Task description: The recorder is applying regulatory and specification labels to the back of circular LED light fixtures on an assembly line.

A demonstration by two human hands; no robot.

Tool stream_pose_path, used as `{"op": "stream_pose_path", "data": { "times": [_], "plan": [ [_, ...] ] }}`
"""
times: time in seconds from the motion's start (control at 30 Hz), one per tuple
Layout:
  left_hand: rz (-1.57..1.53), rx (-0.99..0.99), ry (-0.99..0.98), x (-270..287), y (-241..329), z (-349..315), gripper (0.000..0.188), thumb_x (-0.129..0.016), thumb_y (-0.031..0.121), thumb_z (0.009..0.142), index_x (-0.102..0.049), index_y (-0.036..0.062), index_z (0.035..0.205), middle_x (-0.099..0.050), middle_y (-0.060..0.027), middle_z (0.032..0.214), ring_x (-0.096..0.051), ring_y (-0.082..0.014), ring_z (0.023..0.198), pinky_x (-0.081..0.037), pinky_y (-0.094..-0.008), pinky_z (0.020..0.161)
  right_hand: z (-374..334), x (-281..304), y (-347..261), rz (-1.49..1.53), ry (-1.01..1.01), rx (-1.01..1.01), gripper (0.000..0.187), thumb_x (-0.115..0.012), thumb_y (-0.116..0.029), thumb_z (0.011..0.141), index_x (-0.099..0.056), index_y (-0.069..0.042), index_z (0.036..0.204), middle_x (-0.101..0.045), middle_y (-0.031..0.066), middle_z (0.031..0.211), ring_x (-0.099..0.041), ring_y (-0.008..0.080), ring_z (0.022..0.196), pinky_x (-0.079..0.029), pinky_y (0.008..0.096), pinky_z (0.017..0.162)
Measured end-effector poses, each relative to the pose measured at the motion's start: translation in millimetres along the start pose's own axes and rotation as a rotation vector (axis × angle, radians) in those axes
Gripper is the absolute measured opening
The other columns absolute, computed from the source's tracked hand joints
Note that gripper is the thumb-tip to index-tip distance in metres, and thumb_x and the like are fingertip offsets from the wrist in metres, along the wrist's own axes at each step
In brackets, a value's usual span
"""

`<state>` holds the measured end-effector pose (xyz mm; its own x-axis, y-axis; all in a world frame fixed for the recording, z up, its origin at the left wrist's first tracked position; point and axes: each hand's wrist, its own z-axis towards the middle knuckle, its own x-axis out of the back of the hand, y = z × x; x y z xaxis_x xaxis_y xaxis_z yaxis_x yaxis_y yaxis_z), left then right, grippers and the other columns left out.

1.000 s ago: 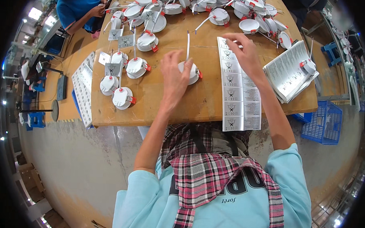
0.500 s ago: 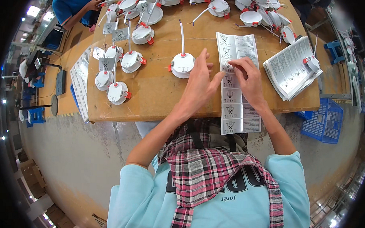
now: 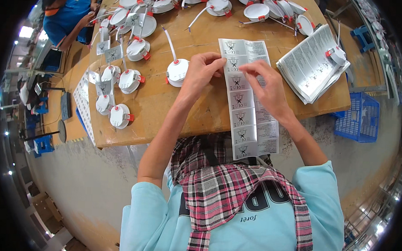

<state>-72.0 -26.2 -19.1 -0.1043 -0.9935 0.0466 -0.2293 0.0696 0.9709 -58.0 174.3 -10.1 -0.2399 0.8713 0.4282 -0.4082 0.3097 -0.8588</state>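
A long strip sheet of silver labels [image 3: 241,118] lies on the table in front of me, its lower end hanging over the near edge. My left hand [image 3: 202,74] is closed at the sheet's left edge, thumb and forefinger together on it. My right hand [image 3: 266,88] is over the upper part of the sheet, fingers bent and tips drawn together; whatever is between them is too small to make out. Just left of my left hand sits a round white downlight [image 3: 177,71] with red clips, its white cable pointing away from me.
More downlights [image 3: 129,81], some with silver tags, stand at the left; others are heaped along the far side. A stack of label sheets [image 3: 307,69] with a downlight [image 3: 337,55] on it lies right. A blue crate [image 3: 357,117] is beyond the table. A co-worker [image 3: 72,17] works far left.
My left hand has moved from beside the sheet onto its left edge, and its fingers have closed. The right hand has lifted slightly from the labels. The view has shifted a little.
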Motion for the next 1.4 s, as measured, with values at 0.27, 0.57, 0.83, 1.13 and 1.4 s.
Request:
{"op": "stream_pose_path", "data": {
  "times": [0.27,0.57,0.83,1.13,1.4],
  "plan": [
    [-0.051,-0.076,0.026,-9.8,2.1,-9.9,0.025,-0.061,0.017,0.088,-0.066,-0.0021,0.103,-0.066,-0.0013,0.083,-0.056,-0.0056,0.072,-0.045,-0.0202,0.068,35.3,-15.0,10.2,-0.407,0.171,0.281,0.012,-0.063,-0.008,0.082,-0.065,-0.004,0.092,-0.058,0.0063,0.088,-0.057,0.0224,0.085,-0.049,0.0329,0.070],
    [0.192,-0.238,0.126,-12.7,2.1,-9.6,0.022,-0.060,0.009,0.085,-0.065,-0.0071,0.098,-0.068,-0.0090,0.076,-0.059,-0.0094,0.067,-0.048,-0.0251,0.064,37.7,-15.2,11.6,-0.501,0.110,0.380,0.010,-0.063,-0.007,0.078,-0.064,-0.002,0.087,-0.057,0.0052,0.084,-0.057,0.0213,0.084,-0.050,0.0314,0.067],
    [0.401,-0.204,0.103,-12.6,8.0,-11.2,0.020,-0.061,0.006,0.083,-0.066,-0.0085,0.096,-0.068,-0.0065,0.076,-0.058,-0.0071,0.068,-0.047,-0.0233,0.060,38.0,-9.9,14.2,-0.637,0.004,0.492,0.010,-0.061,-0.003,0.071,-0.059,-0.002,0.080,-0.055,0.0066,0.081,-0.056,0.0207,0.081,-0.051,0.0306,0.066],
    [0.413,-0.201,0.142,-18.5,9.3,-11.1,0.021,-0.062,0.007,0.082,-0.066,-0.0081,0.096,-0.067,-0.0058,0.076,-0.058,-0.0068,0.067,-0.047,-0.0234,0.060,38.6,-11.6,14.9,-0.655,0.072,0.497,0.007,-0.065,-0.008,0.073,-0.060,-0.004,0.075,-0.055,0.0045,0.077,-0.055,0.0189,0.079,-0.050,0.0295,0.063],
    [0.166,-0.139,0.109,-16.2,1.4,-4.4,0.023,-0.062,0.010,0.082,-0.067,-0.0068,0.096,-0.068,-0.0063,0.079,-0.060,-0.0083,0.069,-0.047,-0.0237,0.064,41.8,-3.1,19.7,-0.428,0.166,0.282,0.005,-0.066,-0.010,0.078,-0.066,-0.006,0.081,-0.060,0.0019,0.077,-0.060,0.0193,0.075,-0.050,0.0319,0.062]
  ]
}}
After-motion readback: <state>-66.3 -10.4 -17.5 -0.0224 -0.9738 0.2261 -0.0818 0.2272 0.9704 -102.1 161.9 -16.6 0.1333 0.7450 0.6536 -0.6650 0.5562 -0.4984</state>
